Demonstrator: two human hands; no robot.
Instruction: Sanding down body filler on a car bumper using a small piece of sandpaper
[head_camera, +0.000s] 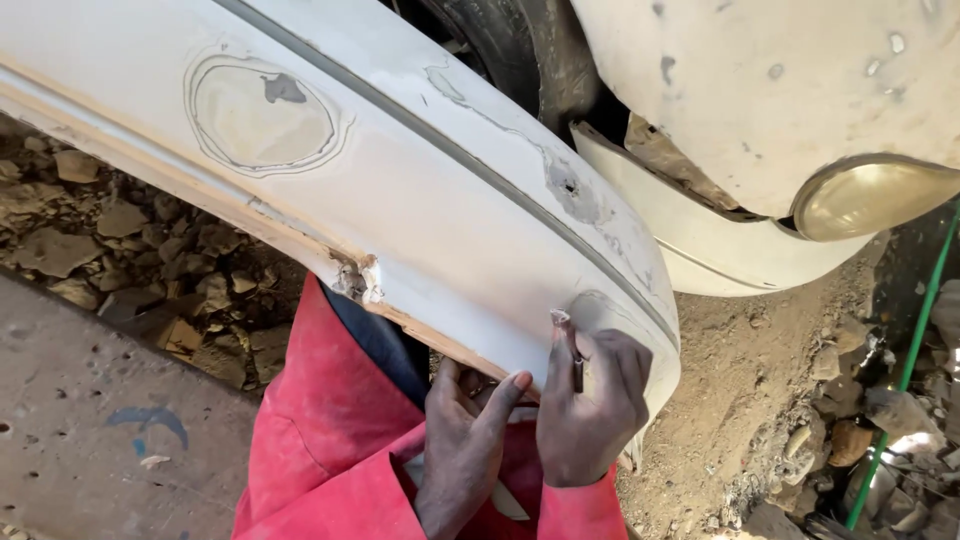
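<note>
Bumper, white and patched with filler, lies across the red-trousered lap, looks light but floppy so best gripped along its stiff lower edge, where the right hand pinches a small putty-tipped tool and the left hand curls beneath.

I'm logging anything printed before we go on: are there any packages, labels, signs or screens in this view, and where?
None in view.
The white bumper carries only sanded filler patches and a grey trim line.
The concrete slab at lower left has a blue paint smear, not a sign.
The left hand and right hand, which grips a thin tool, hold nothing printed.
</note>
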